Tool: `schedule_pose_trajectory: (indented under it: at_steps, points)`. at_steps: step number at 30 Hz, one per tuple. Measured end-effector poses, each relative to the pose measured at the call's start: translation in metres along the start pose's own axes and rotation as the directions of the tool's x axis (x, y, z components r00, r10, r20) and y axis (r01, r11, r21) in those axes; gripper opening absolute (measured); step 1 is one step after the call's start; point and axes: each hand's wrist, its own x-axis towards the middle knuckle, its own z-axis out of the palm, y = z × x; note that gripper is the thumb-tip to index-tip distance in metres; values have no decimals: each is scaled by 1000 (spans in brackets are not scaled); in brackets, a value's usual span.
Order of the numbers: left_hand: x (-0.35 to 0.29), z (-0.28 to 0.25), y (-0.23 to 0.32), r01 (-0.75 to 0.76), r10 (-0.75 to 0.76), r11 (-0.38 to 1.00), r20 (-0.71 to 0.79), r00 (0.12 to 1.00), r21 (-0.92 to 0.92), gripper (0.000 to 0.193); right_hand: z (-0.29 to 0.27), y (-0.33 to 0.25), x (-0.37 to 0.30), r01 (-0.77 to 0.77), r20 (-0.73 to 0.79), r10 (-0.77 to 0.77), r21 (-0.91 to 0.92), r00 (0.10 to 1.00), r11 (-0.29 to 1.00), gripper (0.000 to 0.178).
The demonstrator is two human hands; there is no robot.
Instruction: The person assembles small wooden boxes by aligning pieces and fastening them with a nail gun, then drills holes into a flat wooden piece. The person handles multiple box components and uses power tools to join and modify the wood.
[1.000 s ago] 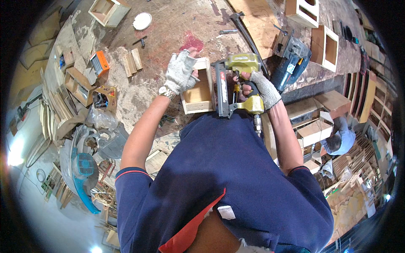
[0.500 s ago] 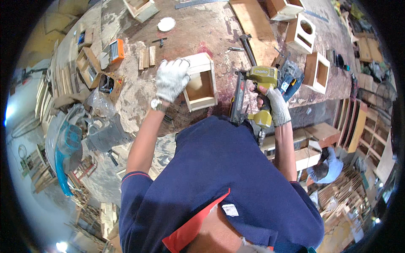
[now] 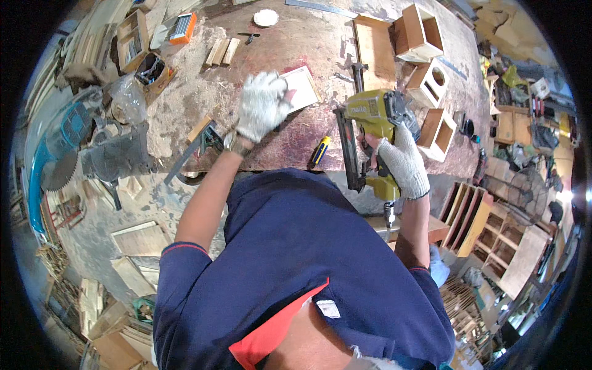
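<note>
Head view: box point(image 3: 303, 88), different face up

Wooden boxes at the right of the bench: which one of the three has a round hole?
The middle box: its front has a round hole; the upper box and lower box show four-cornered openings.

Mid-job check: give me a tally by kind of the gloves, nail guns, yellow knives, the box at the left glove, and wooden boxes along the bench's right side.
Gloves: 2
Nail gun: 1
Yellow knife: 1
Box at the left glove: 1
Right-side wooden boxes: 3
Total: 8
</note>
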Motion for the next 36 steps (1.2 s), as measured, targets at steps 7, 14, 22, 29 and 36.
schedule_pose_trajectory:
  at_steps: [7,14,22,29,36]
  points:
    - [32,28,-11,182,-181,982,-13,983,45,28,21,-39,25,169,135,-141,-221,981,960,36]
    - [32,26,-12,184,-183,982,25,983,-31,27,31,-36,43,205,195,-142,-355,970,912,30]
    - [30,20,-6,232,-228,971,61,972,-54,22,34,-39,40,281,201,-219,-370,955,886,33]
    - [31,19,-5,222,-220,972,30,975,-81,22,52,-46,29,207,188,-125,-518,974,830,36]
    - [30,23,-6,215,-217,971,-6,976,-100,29,57,-43,23,261,224,-183,-393,957,882,50]
